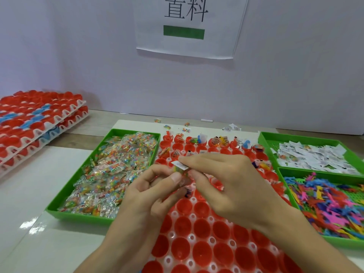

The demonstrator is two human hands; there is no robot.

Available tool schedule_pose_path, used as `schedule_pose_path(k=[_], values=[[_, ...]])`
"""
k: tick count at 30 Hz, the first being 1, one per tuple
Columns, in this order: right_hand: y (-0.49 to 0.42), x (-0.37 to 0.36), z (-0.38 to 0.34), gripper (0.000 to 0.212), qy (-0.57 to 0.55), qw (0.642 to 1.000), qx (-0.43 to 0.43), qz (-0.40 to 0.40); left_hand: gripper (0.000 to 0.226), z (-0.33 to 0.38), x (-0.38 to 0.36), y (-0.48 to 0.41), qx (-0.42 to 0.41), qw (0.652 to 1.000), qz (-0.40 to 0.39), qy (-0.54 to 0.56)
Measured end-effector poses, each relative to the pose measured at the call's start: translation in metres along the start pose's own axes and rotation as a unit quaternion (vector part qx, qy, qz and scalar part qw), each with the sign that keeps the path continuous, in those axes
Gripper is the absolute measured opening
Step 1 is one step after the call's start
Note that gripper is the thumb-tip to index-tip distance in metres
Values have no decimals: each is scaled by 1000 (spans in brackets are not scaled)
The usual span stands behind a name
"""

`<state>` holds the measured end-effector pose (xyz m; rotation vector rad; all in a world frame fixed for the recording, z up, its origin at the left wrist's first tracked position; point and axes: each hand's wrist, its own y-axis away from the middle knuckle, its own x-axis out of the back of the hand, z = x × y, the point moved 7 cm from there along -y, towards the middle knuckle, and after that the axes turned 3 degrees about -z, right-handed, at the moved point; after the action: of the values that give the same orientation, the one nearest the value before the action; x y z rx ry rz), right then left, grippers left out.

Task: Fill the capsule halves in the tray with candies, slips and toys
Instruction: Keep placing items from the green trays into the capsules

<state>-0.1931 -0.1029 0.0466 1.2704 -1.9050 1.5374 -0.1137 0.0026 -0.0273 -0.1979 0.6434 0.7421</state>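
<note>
Fingers [197, 160] around slip [180, 165], candy [184, 181] — above tray [212, 240]

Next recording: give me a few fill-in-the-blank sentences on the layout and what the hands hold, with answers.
The candy packets fill a ____ bin beside the capsule tray.
The paper slips lie in a bin on the person's ____ side.
The capsule halves nearest the person are ____ in colour.
The left hand holds one candy packet; the right hand pinches a white ____.
Answers: green; right; red; slip.
</note>
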Motion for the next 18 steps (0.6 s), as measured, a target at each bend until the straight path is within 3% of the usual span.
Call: schedule_pose_path(k=[8, 13, 18], values=[[-1, 14, -4, 13, -7, 998, -2, 67, 20, -2, -2, -1, 2, 1000, -26, -3], [-1, 18, -2, 11, -16, 997, -30, 69, 40, 1, -7, 0, -6, 999, -49, -3], [0, 13, 5, 17, -79, 992, -84, 43, 20, 0, -6, 0, -13, 999, -25, -24]])
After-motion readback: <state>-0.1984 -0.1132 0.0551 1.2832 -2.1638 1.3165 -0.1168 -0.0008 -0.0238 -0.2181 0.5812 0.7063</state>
